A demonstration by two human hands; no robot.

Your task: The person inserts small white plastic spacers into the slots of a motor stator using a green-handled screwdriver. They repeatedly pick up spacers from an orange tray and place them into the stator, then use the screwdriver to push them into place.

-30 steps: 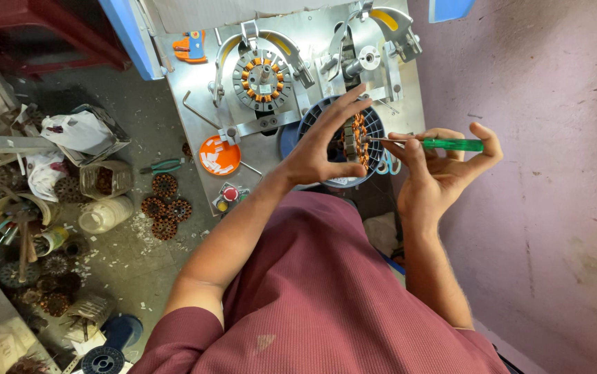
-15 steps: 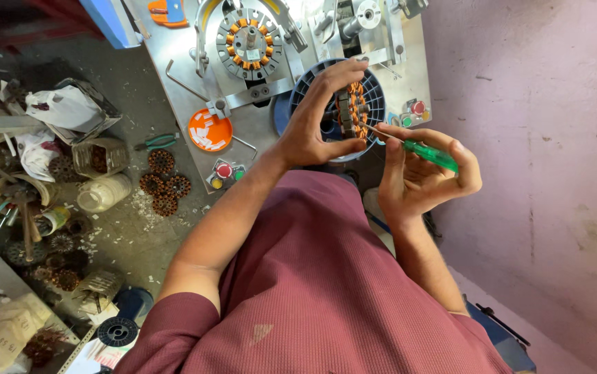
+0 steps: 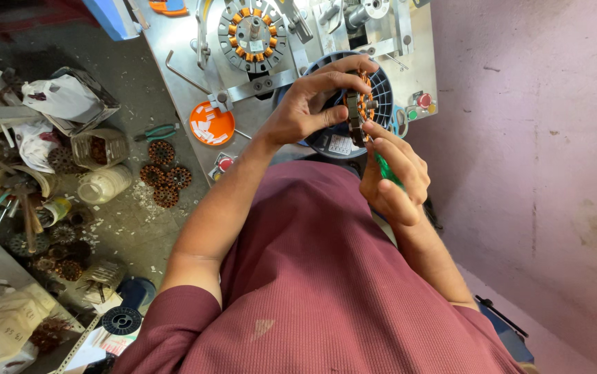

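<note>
left hand point(image 3: 305, 111) grips wound stator point(image 3: 359, 107) edge-on; right hand point(image 3: 392, 173) clasps green tool point(image 3: 385, 170) pointing up.

Copper-wound stator point(image 3: 359, 105) — upright, seemingly edge-on

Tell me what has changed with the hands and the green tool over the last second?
The right hand swung the green-handled tool from lying sideways to pointing up at the copper-wound stator, its handle now mostly hidden in the fist. The left hand kept holding the stator over the blue fan.
</note>
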